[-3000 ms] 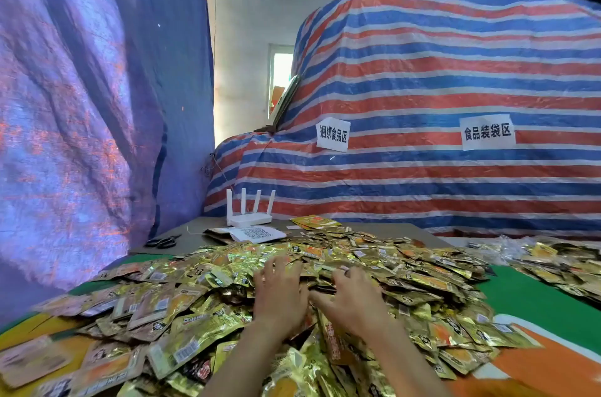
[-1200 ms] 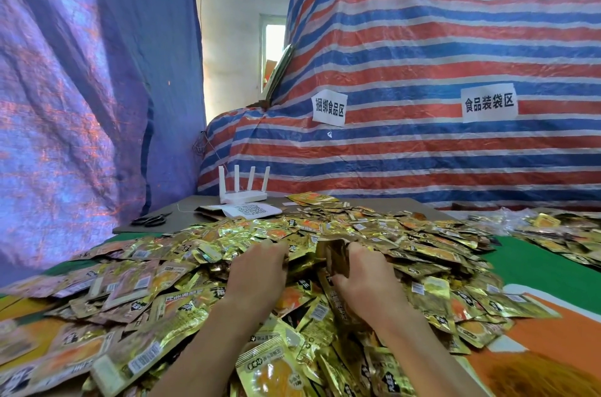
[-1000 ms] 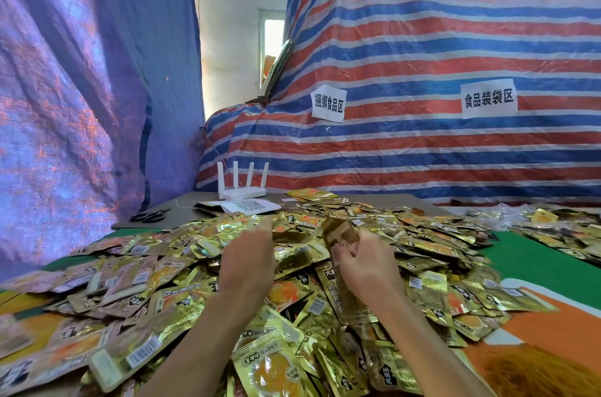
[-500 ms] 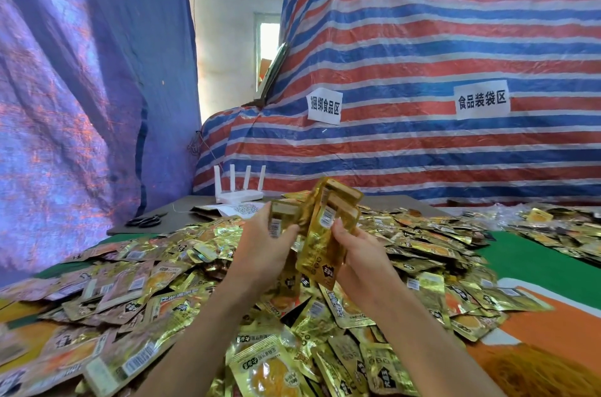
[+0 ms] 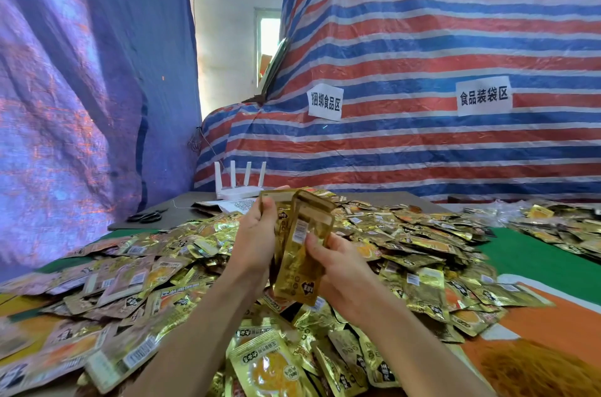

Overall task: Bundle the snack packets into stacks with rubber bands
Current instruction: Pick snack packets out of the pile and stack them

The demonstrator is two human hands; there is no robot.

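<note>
Glossy gold foil snack packets [image 5: 302, 253] crinkle and glint across the table, behind them a woven plastic striped tarp [image 5: 422, 152] with matt paper labels [image 5: 325, 101], and a smooth white plastic router [image 5: 239, 188].

Makeshift food-packing workroom: a striped tarpaulin [image 5: 422, 149] draped over a tall mound carries two paper signs, one [image 5: 325, 101] reading 捆绑食品区 and one [image 5: 484, 96] reading 食品装袋区. In front of the tarpaulin, a heap of gold snack packets [image 5: 406, 243] covers a table [image 5: 536, 261]. A white router [image 5: 239, 191] and scissors [image 5: 146, 217] lie near its lower left corner, and a blue sheet [image 5: 81, 103] hangs to its left.
</note>
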